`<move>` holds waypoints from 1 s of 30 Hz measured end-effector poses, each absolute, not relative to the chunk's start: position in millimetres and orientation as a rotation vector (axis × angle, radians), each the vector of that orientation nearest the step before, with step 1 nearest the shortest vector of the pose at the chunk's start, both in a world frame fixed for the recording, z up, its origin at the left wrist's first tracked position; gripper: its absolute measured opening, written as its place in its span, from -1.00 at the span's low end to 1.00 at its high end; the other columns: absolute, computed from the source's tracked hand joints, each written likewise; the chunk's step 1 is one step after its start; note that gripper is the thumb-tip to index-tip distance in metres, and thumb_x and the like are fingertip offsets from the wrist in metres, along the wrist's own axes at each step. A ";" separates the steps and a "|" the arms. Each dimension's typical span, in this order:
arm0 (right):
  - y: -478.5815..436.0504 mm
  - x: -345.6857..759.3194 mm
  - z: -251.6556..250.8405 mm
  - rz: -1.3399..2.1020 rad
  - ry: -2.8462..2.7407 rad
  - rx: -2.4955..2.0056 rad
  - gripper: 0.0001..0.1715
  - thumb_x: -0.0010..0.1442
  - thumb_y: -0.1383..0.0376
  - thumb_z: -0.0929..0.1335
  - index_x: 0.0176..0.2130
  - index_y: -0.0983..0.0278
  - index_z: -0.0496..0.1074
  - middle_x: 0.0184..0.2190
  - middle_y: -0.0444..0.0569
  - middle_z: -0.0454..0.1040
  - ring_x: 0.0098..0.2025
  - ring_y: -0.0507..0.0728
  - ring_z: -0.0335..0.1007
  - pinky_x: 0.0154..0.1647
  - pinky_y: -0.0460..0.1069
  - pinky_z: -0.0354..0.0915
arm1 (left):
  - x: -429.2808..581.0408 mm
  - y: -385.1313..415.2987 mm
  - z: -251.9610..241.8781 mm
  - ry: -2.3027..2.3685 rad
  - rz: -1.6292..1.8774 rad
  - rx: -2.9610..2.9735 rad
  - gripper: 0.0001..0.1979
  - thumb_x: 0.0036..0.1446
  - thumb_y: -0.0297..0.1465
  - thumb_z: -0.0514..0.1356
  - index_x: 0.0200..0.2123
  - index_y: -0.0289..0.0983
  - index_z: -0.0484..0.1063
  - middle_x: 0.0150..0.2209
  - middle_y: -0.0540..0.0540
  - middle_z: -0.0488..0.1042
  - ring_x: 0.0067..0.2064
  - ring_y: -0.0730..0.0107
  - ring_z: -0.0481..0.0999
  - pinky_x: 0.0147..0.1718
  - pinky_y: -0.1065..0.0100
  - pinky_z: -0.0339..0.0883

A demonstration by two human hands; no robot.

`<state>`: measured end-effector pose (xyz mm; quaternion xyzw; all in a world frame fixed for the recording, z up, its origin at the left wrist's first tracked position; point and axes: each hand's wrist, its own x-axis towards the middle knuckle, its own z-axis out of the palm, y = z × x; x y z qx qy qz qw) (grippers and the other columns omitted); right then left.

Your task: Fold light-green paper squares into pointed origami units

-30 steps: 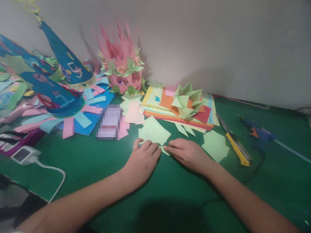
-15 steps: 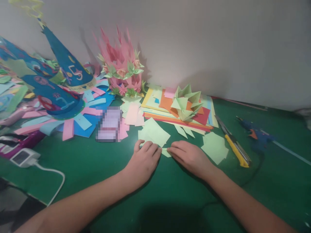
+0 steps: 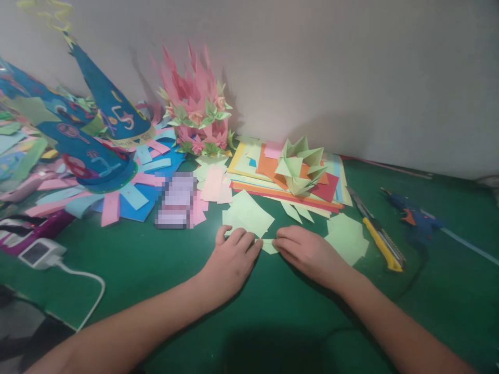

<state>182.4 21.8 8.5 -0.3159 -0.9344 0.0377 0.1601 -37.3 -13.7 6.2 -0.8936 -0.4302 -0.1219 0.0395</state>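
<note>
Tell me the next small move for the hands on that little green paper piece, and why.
Probably slide the fingers of the right hand along the small green piece toward the left hand, pressing it flat. Both hands pin it to the green mat from opposite ends, and only a narrow strip shows between them, seemingly a fold.

1. A yellow utility knife [image 3: 380, 236] lies just right of the right hand [image 3: 307, 252] on the green mat [image 3: 156, 270].
2. A blue glue gun [image 3: 415, 221] lies farther right, beyond the knife.
3. A stack of coloured paper [image 3: 268, 174] sits beyond the right hand, with a folded green paper star [image 3: 300, 166] on top.
4. A pink paper crown [image 3: 195, 111] stands beyond the left hand [image 3: 230, 259], by the wall.
5. Blue paper cones [image 3: 111, 106] lie far to its left.
6. A white power adapter [image 3: 37, 252] lies well left, with its cord.
</note>
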 end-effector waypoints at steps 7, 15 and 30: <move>22.1 181.9 15.8 0.186 -2.624 -0.911 -0.77 0.27 0.39 0.21 -0.33 0.32 0.42 -0.38 0.06 0.42 -0.31 0.14 0.29 -0.31 0.03 0.29 | -35.3 -14.3 6.9 -1.324 -0.414 -2.726 -0.77 0.23 -0.53 0.01 -0.09 -0.24 0.35 -0.22 -0.08 0.42 -0.16 0.28 0.32 -0.03 0.11 -0.01; 22.4 185.8 18.8 0.247 -2.543 -0.922 -0.79 0.24 0.39 0.23 -0.31 0.30 0.44 -0.38 0.06 0.44 -0.28 0.15 0.34 -0.25 0.06 0.32 | -36.5 -14.4 8.6 -1.331 -0.440 -2.761 -0.76 0.24 -0.52 0.00 -0.08 -0.23 0.35 -0.23 -0.09 0.41 -0.17 0.28 0.32 -0.06 0.11 0.02; 26.1 193.3 7.0 0.300 -2.488 -0.967 -0.67 0.24 0.32 0.28 0.01 0.23 0.37 -0.15 0.07 0.45 -0.12 0.18 0.35 -0.09 0.12 0.33 | -38.5 -12.9 6.9 -1.314 -0.489 -2.835 -0.76 0.24 -0.50 0.01 -0.07 -0.25 0.37 -0.33 -0.06 0.40 -0.24 0.30 0.30 -0.08 0.14 0.03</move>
